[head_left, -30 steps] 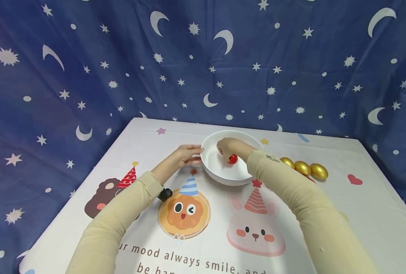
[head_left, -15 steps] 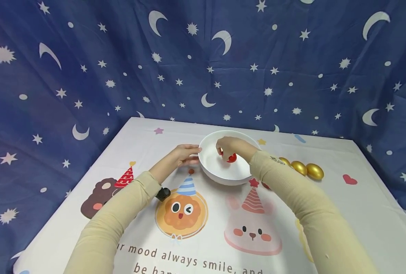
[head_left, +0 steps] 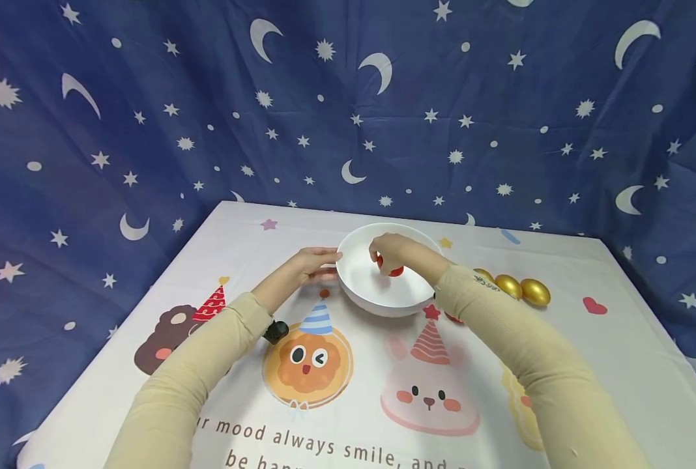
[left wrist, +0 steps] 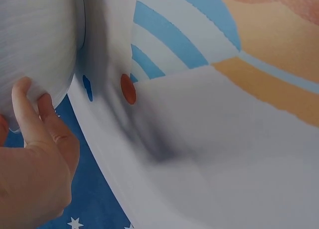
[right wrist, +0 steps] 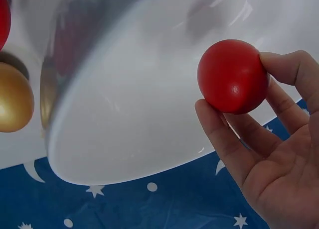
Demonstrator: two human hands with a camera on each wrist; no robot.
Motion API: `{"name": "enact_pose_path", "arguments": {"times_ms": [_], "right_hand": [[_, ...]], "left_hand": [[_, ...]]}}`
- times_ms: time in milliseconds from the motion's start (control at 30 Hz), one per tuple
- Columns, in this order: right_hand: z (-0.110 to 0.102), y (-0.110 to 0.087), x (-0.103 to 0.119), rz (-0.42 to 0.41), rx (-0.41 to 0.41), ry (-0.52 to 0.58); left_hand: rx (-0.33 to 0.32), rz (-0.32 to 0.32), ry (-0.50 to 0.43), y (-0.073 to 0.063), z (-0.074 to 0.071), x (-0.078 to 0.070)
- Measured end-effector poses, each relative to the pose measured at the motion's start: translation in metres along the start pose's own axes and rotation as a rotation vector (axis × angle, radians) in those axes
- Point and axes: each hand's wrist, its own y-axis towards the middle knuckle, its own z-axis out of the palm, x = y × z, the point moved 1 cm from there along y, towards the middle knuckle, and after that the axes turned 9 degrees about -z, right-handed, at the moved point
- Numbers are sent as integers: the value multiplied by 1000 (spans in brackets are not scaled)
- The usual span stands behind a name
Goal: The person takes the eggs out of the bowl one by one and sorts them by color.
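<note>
My left hand (head_left: 315, 264) is at the left side of a white bowl (head_left: 362, 299), its fingertips touching the outer wall just under the rim. In the left wrist view those fingers (left wrist: 30, 109) lie extended against the bowl's curved side. Over the inside of the bowl, my right hand (head_left: 391, 251) pinches a glossy red egg (right wrist: 233, 77) between thumb and fingertips. It looks nearly round in the right wrist view. From the head view the thumb covers the egg's middle, so red shows on both sides of it. The right forearm hides part of the bowl's right rim.
Several gold eggs (head_left: 536, 293) lie to the right of the bowl, partly behind the right sleeve. Another red object (head_left: 453, 318) peeks out under that sleeve. A printed white cloth (head_left: 324, 436) covers the table, with a starry blue curtain (head_left: 301, 98) behind.
The red egg has turned in my right fingers and now shows on the thumb's left too. My left hand stays against the bowl. The whole head view has shifted slightly.
</note>
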Motion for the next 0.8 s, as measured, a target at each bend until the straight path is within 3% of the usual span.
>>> {"name": "enact_pose_path", "arguments": {"times_ms": [600,800], "right_hand": [[-2,-28,-1,-101,-132,-3],[-3,-43,-2,-116,-183,22]], "left_hand": [[19,13,21,-4,-7,1],[30,19,23,-3,-4,0]]}}
